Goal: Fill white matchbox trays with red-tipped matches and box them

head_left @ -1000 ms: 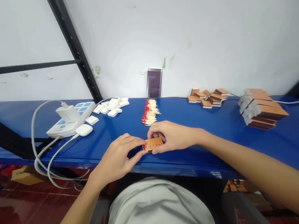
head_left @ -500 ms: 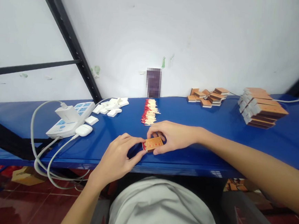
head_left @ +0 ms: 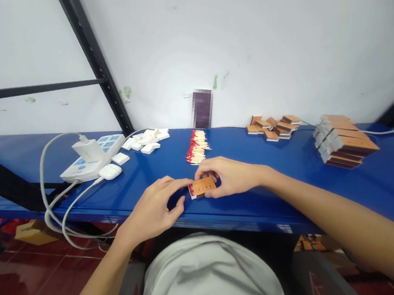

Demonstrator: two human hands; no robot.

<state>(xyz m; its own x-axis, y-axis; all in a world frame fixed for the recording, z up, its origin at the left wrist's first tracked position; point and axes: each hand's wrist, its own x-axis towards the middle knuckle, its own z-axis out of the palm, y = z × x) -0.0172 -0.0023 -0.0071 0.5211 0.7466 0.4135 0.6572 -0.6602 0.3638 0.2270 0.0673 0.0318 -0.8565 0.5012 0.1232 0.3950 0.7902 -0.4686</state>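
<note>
An orange matchbox point(head_left: 203, 186) is held low over the blue tabletop by my right hand point(head_left: 230, 178), thumb on the near side and fingers on the far side. Its tray sticks out a little at the left end, where red match heads show. My left hand point(head_left: 160, 203) is at that end, its index fingertip at the tray's far corner and its thumb apart from the box, with a gap between the two. Just beyond the hands lies a pile of red-headed matches point(head_left: 197, 147).
White matchbox trays point(head_left: 148, 139) lie at the back left, near a white power strip point(head_left: 95, 162) with a charger and cables. Several orange matchbox sleeves point(head_left: 275, 128) sit at the back right. Farther right stands a stack of matchboxes point(head_left: 345, 141). A wall rises behind.
My left thumb has come away from the tray's near corner. The matchbox has tilted slightly in my right hand, and more of the match heads show.
</note>
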